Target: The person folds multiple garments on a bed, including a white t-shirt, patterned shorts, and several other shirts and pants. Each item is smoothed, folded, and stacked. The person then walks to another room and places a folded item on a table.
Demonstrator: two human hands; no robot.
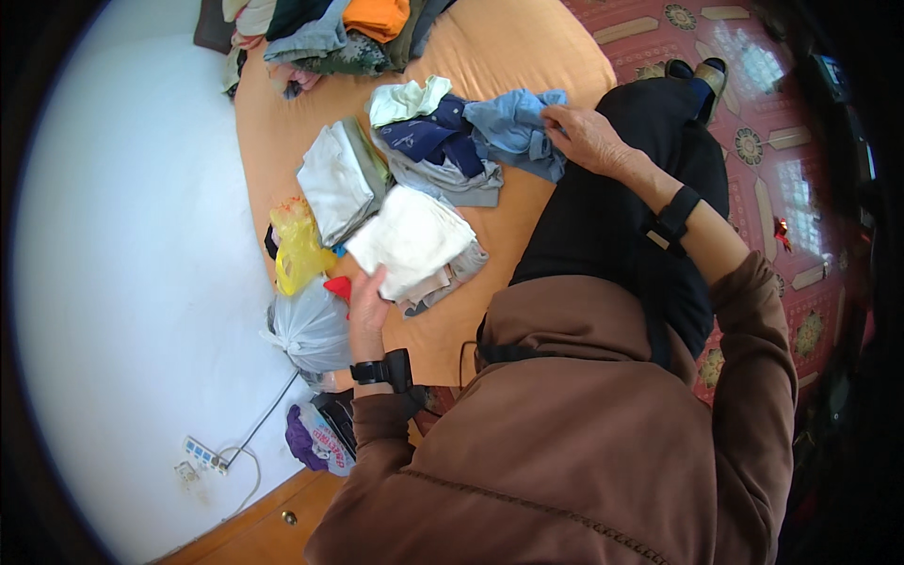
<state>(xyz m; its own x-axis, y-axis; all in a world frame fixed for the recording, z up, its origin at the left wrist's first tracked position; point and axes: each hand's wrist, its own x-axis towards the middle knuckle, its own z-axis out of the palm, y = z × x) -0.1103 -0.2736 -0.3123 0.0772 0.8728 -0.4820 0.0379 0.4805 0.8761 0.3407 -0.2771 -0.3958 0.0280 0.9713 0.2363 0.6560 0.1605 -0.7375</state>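
Note:
At the near-left corner of a folded white cloth (413,240) is my left hand (369,300), its thumb against the edge. Whether its fingers grip the cloth cannot be made out. That cloth tops a small stack of folded clothes (462,268). Farther right, my right hand (583,138) has its curled fingers on the edge of a crumpled light blue garment (515,123). A navy patterned garment (438,138), a pale green cloth (408,101) and a grey garment (470,185) lie heaped beside it. Another folded pile, light grey on top (335,180), stands to the left.
An orange-sheeted bed (522,42) carries everything, with more clothes (325,35) at its far end. A yellow plastic bag (300,244) and a tied whitish bag (311,325) sit by the white wall (141,212). A power strip (205,454) trails cords below.

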